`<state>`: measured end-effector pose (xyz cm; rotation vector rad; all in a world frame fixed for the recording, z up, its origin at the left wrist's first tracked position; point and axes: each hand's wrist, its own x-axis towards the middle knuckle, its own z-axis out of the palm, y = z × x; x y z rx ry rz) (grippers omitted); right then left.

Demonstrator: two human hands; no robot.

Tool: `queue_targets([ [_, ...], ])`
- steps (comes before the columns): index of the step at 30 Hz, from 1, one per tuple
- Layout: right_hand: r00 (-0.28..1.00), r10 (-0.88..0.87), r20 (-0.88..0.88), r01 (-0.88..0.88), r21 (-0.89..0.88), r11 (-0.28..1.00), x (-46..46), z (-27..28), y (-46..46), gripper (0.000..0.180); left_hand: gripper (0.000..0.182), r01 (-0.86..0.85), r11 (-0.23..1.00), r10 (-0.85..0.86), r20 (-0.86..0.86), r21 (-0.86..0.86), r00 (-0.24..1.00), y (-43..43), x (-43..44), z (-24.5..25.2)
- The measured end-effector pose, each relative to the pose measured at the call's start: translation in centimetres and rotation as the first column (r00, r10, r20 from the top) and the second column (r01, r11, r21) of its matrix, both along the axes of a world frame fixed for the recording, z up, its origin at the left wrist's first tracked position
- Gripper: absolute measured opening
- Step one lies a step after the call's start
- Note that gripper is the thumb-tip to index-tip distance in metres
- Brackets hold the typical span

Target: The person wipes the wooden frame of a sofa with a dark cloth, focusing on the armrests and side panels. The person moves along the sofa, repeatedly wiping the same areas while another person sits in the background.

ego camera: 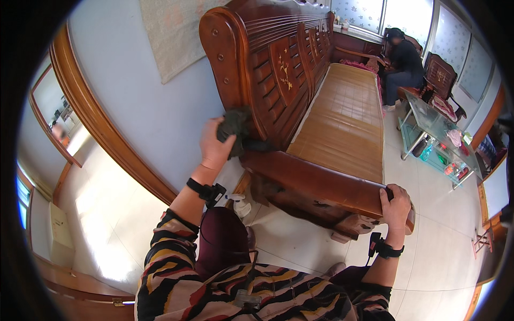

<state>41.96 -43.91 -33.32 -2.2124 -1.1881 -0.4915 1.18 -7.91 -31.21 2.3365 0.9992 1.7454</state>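
Note:
In my left hand (213, 146) is a dark cloth (235, 128), pressed against the lower side edge of the backrest (229, 56) of a carved wooden settee. My right hand (396, 204) rests on the front end of the settee's armrest (317, 176), fingers curled over its top. Pale inlaid decoration (286, 70) marks the backrest panel. A woven mat (341, 124) covers the seat. Between my left knee and the armrest, a white spray bottle (241, 205) stands on the floor.
A glass coffee table (431, 118) with bottles and cloths stands to the right. At the far end a person (405, 64) in dark clothes sits bent over near wooden chairs (439, 76). A wooden door frame (108, 108) rises on my left. Tiled floor (429, 248) runs along the right.

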Motion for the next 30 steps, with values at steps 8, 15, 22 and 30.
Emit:
queue_targets([
  [8, 1.0, 0.018, 0.007, -0.018, -0.006, 1.0, 0.1, -0.1, 0.0, 0.025, 0.058, -0.061, 0.865, 0.13, -0.104, 0.498, 0.986, -0.5, 3.2, 12.5],
  [15, 1.0, 0.006, 0.03, -0.006, -0.011, 1.0, 0.2, -0.1, -0.2, 0.024, 0.065, 0.11, 0.828, 0.27, -0.564, 0.549, 0.781, -1.5, 2.6, 12.4],
  [22, 0.999, 0.023, 0.03, -0.023, 0.004, 1.0, 0.2, -0.2, -0.3, 0.024, 0.051, 0.215, 0.825, 0.427, -0.827, 0.522, 0.367, -2.1, 3.0, 14.9],
  [30, 0.997, 0.037, 0.074, -0.04, 0.037, 0.999, 0.7, -0.6, -0.3, 0.025, 0.024, 0.284, 0.795, 0.528, -0.842, 0.536, 0.113, -0.5, 2.8, 10.0],
])
